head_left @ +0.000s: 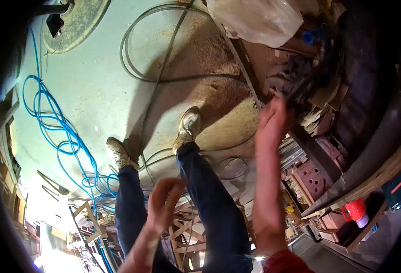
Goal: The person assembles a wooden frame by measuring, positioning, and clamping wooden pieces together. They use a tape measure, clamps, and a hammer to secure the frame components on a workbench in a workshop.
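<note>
My right hand (275, 119) reaches forward on the right, beside a heap of dark scraps and wood offcuts (296, 75). Its fingers are drawn together; motion blur hides what, if anything, is between them. My left hand (163, 204) hangs lower, in front of my legs, with fingers loosely bent and apart from the thumb. Nothing shows in it, though it is also a little blurred. The edge of a long dark beam (314, 154) runs just beyond my right forearm.
Tangled blue hose (66, 132) lies on the floor at left. A dark cable (164, 79) loops ahead of my shoes (189, 125). Sawdust (223, 50) covers the floor near a pale plastic bag (257, 20). A round base (75, 25) stands far left; a red jug (355, 211) sits lower right.
</note>
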Available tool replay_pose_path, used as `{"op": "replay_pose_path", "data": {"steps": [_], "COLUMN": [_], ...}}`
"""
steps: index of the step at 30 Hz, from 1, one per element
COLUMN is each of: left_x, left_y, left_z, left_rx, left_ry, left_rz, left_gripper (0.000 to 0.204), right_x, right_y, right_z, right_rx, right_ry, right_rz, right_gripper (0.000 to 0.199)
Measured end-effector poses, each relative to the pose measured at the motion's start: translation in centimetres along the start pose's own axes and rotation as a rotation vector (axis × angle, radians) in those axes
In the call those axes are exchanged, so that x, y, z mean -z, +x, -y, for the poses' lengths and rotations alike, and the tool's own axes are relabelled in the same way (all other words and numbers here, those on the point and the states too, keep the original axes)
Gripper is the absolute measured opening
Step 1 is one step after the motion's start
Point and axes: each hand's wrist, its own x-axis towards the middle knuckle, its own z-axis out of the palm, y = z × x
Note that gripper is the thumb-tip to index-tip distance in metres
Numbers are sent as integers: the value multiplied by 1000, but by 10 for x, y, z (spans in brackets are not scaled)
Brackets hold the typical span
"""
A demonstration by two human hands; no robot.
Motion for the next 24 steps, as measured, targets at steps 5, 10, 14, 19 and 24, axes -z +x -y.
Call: {"op": "replay_pose_path", "data": {"steps": [5, 10, 14, 19, 24], "left_x": [-97, -82, -18, 14, 32], "left_y": [94, 92, 40, 2, 14], "left_z": [-106, -68, -36, 6, 64], "left_rx": [-191, -451, -60, 139, -63], "left_ry": [-179, 117, -135, -220, 161], "left_rz": [388, -85, -43, -131, -236], "left_gripper": [41, 24, 11, 13, 11], "right_x": [46, 87, 4, -109, -161], "right_y": [-194, -154, 37, 266, 323], "right_z": [15, 50, 40, 60, 92], "right_rx": [-287, -47, 335, 321, 51], "right_ry": [-234, -660, -312, -301, -507], "right_rz": [179, 638, 263, 53, 293], "right_gripper": [21, 24, 23, 36, 42]}}
